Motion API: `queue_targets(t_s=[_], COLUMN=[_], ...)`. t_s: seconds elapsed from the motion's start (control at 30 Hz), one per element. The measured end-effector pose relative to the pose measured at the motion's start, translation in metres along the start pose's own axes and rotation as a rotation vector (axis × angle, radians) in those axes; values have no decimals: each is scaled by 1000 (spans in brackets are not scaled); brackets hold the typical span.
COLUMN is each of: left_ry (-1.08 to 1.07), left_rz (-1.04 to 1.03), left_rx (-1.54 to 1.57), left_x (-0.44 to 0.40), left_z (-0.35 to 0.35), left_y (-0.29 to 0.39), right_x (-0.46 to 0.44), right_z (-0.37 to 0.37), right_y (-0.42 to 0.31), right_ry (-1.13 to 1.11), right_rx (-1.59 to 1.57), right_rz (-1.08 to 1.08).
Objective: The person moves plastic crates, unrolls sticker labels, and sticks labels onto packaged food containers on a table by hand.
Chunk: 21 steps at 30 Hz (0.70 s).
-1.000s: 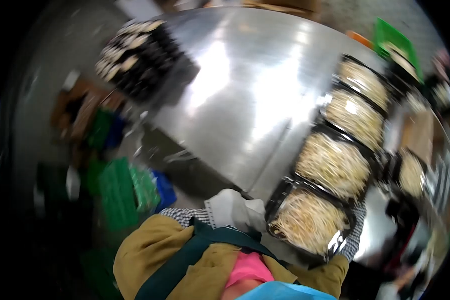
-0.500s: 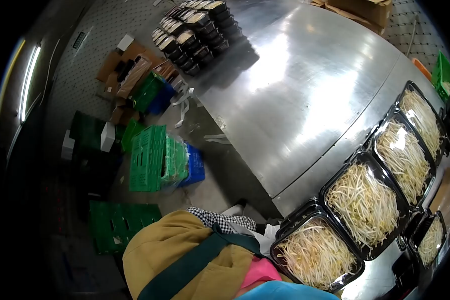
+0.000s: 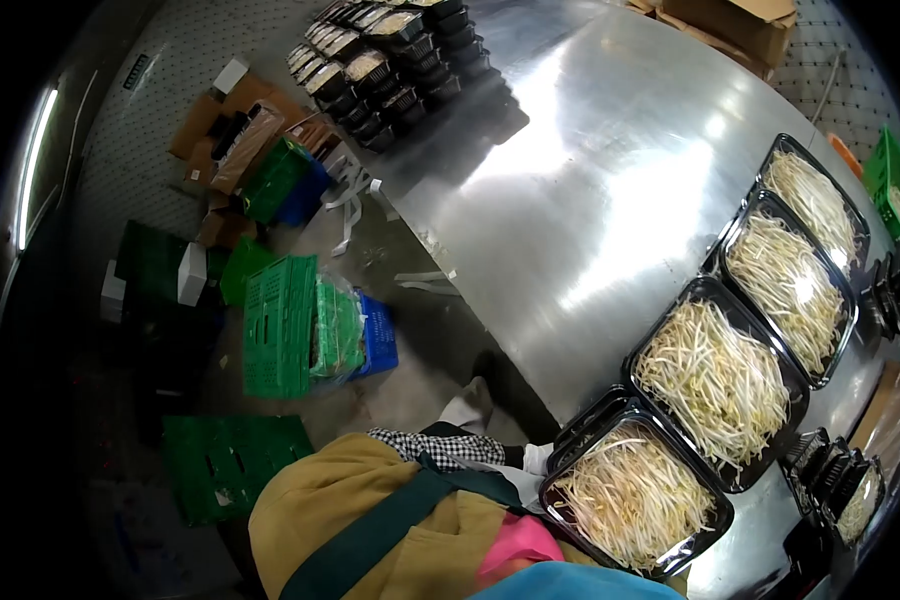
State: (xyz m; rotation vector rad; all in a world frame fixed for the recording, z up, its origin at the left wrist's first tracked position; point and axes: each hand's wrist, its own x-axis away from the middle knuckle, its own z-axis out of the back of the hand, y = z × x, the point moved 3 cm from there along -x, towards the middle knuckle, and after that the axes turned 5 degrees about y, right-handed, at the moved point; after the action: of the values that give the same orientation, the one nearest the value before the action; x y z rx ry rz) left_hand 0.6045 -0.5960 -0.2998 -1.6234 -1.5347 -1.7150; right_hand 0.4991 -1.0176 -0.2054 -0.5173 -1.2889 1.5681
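Note:
A row of black plastic trays heaped with bean sprouts runs along the near right side of the steel table. The closest tray of bean sprouts (image 3: 635, 500) sits right in front of my body, with another black tray's rim (image 3: 598, 412) showing behind its far left edge. My left hand (image 3: 536, 459), in a white glove under a checked sleeve, is against the left side of these trays. Its fingers are hidden there. Further along the row are a second tray (image 3: 715, 380), a third tray (image 3: 785, 285) and a fourth tray (image 3: 820, 205). My right hand does not show.
The steel table (image 3: 530, 270) carries stacked packed trays (image 3: 390, 60) at its far left. Smaller black trays (image 3: 840, 485) lie at lower right. Green crates (image 3: 280, 325) and a blue crate (image 3: 375, 335) stand on the floor at left. A cardboard box (image 3: 740, 30) is beyond the table.
The row of bean sprout trays has shifted up and left across the table, now covering much of its seam. My left hand stays beside the nearest tray. The view has moved slightly.

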Motion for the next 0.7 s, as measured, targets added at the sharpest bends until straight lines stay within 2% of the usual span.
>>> queue_targets(t_s=[0.43, 0.7], left_ry=[-43, 33], left_rz=[2, -8], left_rx=[-114, -79], left_x=[0, -13], left_z=[24, 20], left_y=[-6, 3], right_x=[32, 0], right_z=[33, -14], right_y=[11, 7], right_ry=[82, 12], right_rx=[-58, -198], right_rz=[-5, 59])
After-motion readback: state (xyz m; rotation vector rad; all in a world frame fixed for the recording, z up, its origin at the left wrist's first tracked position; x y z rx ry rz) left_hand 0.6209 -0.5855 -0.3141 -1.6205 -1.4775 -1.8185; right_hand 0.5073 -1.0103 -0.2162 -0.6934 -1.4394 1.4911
